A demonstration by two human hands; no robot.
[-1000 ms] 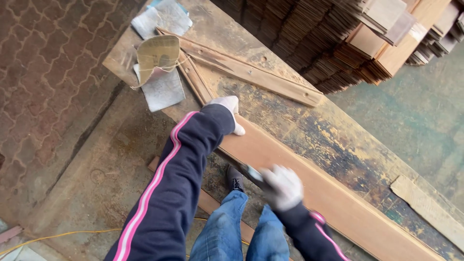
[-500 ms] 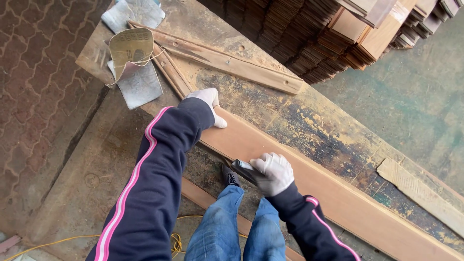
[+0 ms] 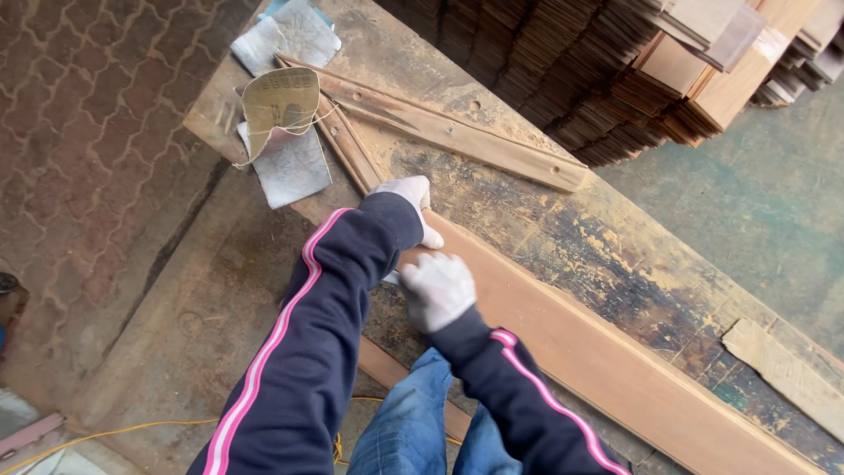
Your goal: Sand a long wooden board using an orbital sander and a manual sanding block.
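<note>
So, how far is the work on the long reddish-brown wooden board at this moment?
Done: the long reddish-brown wooden board lies flat on the worn workbench, its face looking smooth. In hand: the gloved left hand presses the board's end, while the gloved right hand works the near edge beside it; what it grips is hidden. Left: whether the edge farther right is finished cannot be told. Folded sandpaper sheets lie unused.

Reddish-brown plank (image 3: 571,343), white gloves (image 3: 437,290), navy pink-striped sleeves (image 3: 325,325).

Gloved left hand (image 3: 411,195) and right hand (image 3: 437,289) on long board (image 3: 598,361)
</note>
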